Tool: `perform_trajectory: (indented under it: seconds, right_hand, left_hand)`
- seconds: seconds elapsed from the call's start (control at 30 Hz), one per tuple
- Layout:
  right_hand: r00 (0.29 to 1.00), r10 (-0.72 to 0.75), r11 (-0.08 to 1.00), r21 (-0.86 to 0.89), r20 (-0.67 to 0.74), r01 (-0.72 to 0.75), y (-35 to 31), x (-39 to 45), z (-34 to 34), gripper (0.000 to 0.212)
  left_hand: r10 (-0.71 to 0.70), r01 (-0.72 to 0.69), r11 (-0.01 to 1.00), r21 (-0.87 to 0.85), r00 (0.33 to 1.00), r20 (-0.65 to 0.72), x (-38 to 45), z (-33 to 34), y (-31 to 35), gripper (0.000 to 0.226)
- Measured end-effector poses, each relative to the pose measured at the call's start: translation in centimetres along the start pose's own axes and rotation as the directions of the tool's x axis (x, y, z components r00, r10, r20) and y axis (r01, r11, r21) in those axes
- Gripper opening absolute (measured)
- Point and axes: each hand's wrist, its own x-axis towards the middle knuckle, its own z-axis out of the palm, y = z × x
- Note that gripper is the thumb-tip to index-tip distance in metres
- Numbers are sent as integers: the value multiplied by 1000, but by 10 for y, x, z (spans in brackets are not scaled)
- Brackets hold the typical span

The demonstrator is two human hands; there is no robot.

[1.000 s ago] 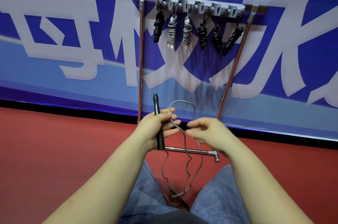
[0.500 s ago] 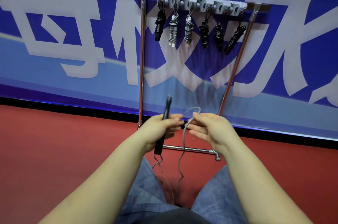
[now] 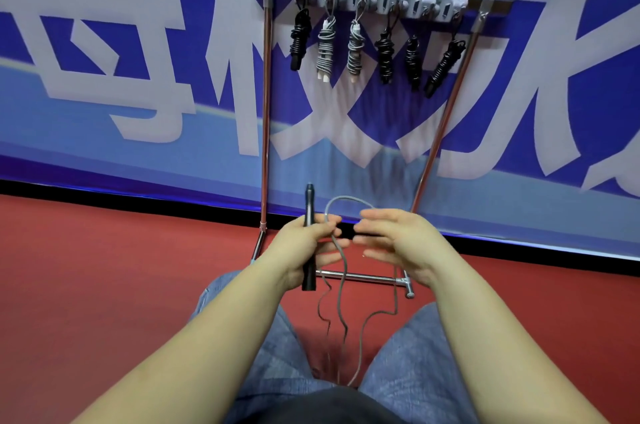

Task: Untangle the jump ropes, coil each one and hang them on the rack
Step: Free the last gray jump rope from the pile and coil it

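The person is sitting on the red floor point(image 3: 86, 285) facing the rack point(image 3: 265, 112), and the step in hand looks like coiling: one grey jump rope is being wound around its handle. At left, the left hand point(image 3: 304, 243) is gripping the black handle point(image 3: 309, 236), fingers curled round its middle. The handle is standing nearly upright, long axis vertical, its narrow tip pointing up toward the rack's top bar. The grey cord point(image 3: 346, 202) is arching in a loop over the gap between the hands, then trailing down in loose waves between the knees to the floor. At right, the right hand point(image 3: 398, 243) is hovering just beside the left with fingers spread and straight; whether the cord is touching its palm I cannot tell. Six coiled ropes point(image 3: 355, 46) are hanging along the hook strip point(image 3: 381, 1) already. The next move probably calls for guiding the slack around the handle, keeping tension even.
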Motion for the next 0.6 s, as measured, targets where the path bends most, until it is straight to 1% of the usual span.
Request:
perform_trajectory:
  seconds: [0.03,0.07,0.1,0.13,0.17,0.2,0.23,0.4,0.47,0.5,0.53,0.6]
  right_hand:
    - [1000,0,978,-207,31,6,5,0,0,16]
    - [997,-4,920,-390,71,32,10,0,1,18]
    - [992,-10,840,-537,122,74,16,0,3,16]
    - [986,-13,758,-641,169,120,22,0,4,11]
    - [980,-22,692,-705,195,156,26,1,6,10]
    - [979,-40,653,-737,199,177,31,2,7,12]
    - [980,-59,646,-742,189,182,33,3,7,13]
    - [984,-103,811,-560,145,167,33,2,15,10]
    - [987,-100,865,-480,122,147,30,1,18,15]
    - [991,-85,904,-410,103,120,27,0,20,17]
    - [994,-70,943,-320,82,93,23,-2,20,17]
    - [998,-47,996,-73,46,50,13,-4,21,15]
  left_hand:
    - [-15,13,996,-89,1000,-27,1,0,3,13]
    - [-28,20,987,-162,999,-43,1,0,5,13]
    - [-36,24,976,-218,998,-51,1,0,8,13]
    - [-41,26,964,-265,998,-53,1,0,11,13]
    - [-47,28,951,-307,997,-54,0,0,13,13]
    - [-52,30,939,-343,997,-54,0,0,16,13]
    - [-55,31,928,-371,997,-55,-1,0,18,13]
    - [-66,40,896,-441,997,-44,-1,0,25,14]
    - [-55,40,886,-461,998,-18,-1,0,27,15]
    - [-40,34,892,-452,999,-4,-1,0,27,15]
    - [-22,23,910,-413,1000,6,0,-2,26,15]
    - [12,-10,972,-233,1000,8,2,-4,20,15]
